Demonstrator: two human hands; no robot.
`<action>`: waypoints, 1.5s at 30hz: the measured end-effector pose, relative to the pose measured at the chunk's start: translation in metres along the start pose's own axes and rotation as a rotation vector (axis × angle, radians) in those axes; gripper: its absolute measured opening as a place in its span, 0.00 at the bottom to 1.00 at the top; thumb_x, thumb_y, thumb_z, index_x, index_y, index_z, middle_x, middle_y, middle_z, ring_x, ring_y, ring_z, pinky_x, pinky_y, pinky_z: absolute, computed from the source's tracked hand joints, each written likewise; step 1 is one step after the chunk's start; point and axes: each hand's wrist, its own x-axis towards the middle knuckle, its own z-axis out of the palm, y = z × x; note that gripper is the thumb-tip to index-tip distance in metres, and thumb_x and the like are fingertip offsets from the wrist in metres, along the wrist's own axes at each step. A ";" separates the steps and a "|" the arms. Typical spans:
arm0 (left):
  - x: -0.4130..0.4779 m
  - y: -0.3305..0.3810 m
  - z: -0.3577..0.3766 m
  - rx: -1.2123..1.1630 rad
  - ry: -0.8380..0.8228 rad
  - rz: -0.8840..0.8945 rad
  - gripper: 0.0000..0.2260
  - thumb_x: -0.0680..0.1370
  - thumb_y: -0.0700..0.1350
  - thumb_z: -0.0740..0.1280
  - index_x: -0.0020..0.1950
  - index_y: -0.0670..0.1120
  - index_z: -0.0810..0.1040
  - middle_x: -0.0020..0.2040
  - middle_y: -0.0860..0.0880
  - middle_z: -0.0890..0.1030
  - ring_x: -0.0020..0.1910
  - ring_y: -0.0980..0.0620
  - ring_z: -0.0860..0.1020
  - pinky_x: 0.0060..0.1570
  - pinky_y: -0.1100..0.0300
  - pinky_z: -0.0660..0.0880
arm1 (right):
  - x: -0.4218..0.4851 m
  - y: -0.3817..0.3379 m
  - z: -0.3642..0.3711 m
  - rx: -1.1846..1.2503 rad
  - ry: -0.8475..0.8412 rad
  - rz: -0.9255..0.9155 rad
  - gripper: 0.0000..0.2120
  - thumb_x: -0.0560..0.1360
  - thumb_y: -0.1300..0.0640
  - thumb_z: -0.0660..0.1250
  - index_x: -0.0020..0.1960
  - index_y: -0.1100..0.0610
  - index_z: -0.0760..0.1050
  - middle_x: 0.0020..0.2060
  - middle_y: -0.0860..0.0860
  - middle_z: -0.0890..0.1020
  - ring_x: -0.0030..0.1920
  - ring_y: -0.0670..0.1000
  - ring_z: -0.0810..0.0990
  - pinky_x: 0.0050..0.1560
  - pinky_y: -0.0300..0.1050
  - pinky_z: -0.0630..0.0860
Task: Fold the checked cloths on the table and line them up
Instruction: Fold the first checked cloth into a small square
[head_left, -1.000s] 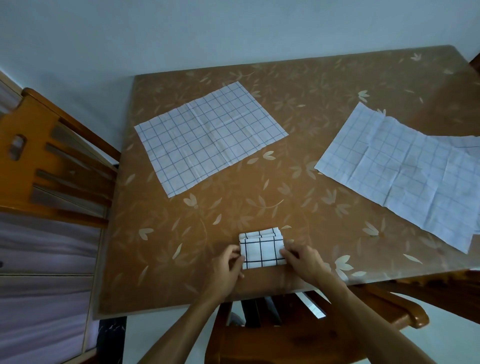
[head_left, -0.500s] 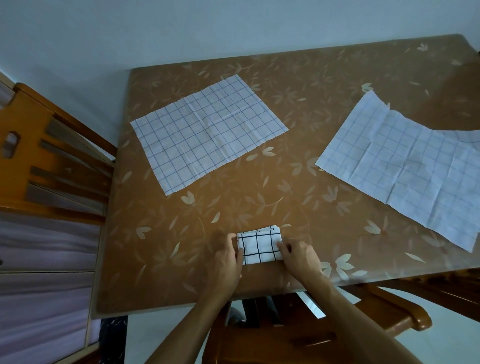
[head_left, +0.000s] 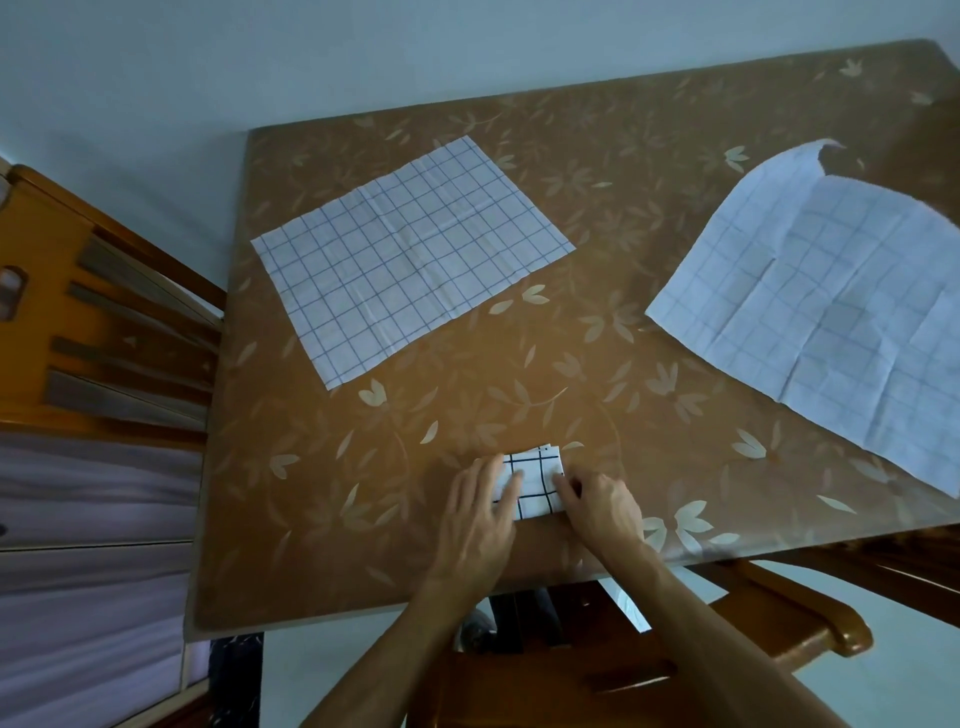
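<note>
While the flat left hand (head_left: 480, 512) presses it, the folded cloth (head_left: 535, 486), right hand (head_left: 597, 501) pinching, lies near-square, slightly tilted.

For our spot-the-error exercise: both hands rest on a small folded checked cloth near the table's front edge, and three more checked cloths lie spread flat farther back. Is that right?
Not quite. The head view shows two spread cloths, not three: the middle cloth and the right cloth. The rest holds: the left hand and right hand rest on the small folded cloth.

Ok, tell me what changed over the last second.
The left hand moved from the folded cloth's left edge onto its top, fingers flat. The right hand stayed at its right edge. Both unfolded cloths stayed spread out.
</note>
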 end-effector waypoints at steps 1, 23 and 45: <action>-0.001 -0.002 0.006 0.014 -0.058 0.087 0.25 0.75 0.37 0.63 0.73 0.46 0.69 0.73 0.39 0.70 0.73 0.40 0.69 0.69 0.45 0.70 | 0.000 0.000 0.001 -0.010 0.005 -0.004 0.20 0.80 0.42 0.59 0.38 0.55 0.75 0.34 0.53 0.82 0.39 0.58 0.81 0.34 0.45 0.72; -0.027 -0.033 -0.004 0.093 -0.398 -0.053 0.29 0.84 0.62 0.44 0.82 0.51 0.48 0.82 0.48 0.46 0.81 0.48 0.46 0.75 0.41 0.49 | -0.008 0.013 0.030 -0.409 -0.006 -0.435 0.31 0.81 0.43 0.50 0.80 0.55 0.51 0.80 0.50 0.51 0.79 0.49 0.49 0.76 0.57 0.49; -0.002 0.008 -0.058 -0.215 -0.161 -0.293 0.10 0.81 0.43 0.63 0.62 0.49 0.77 0.61 0.52 0.76 0.61 0.51 0.73 0.57 0.58 0.72 | -0.053 0.000 -0.040 -0.118 -0.091 -0.344 0.18 0.79 0.55 0.59 0.67 0.55 0.75 0.64 0.52 0.77 0.61 0.57 0.77 0.60 0.51 0.72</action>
